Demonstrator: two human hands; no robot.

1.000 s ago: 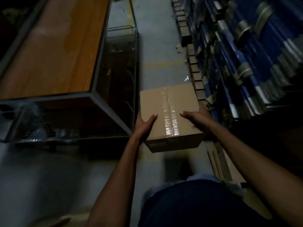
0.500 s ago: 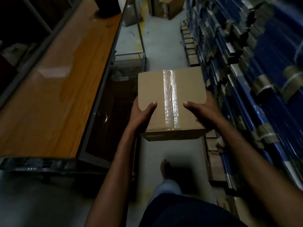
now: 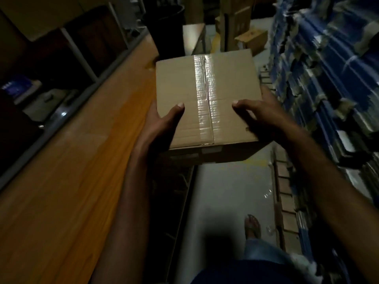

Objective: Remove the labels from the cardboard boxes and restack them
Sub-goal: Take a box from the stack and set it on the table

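The cardboard box (image 3: 205, 95) is in the air in the middle of the scene, held between the two hands. It hangs over the right edge of the wooden bench (image 3: 82, 160) and over the grey floor (image 3: 225, 191) of the aisle. The left hand (image 3: 162, 124) grasps the near left corner: the thumb lies on the top face, and the other fingers are hidden at the left side. The right hand (image 3: 264, 115) grasps the near right corner in the same way, with the thumb on top. A strip of clear tape (image 3: 205, 99) runs from far to near between the two thumbs. The near side face has pale patches, too dark to read. On the right are blue stacks (image 3: 328, 78). Far behind stand more boxes (image 3: 251, 41).
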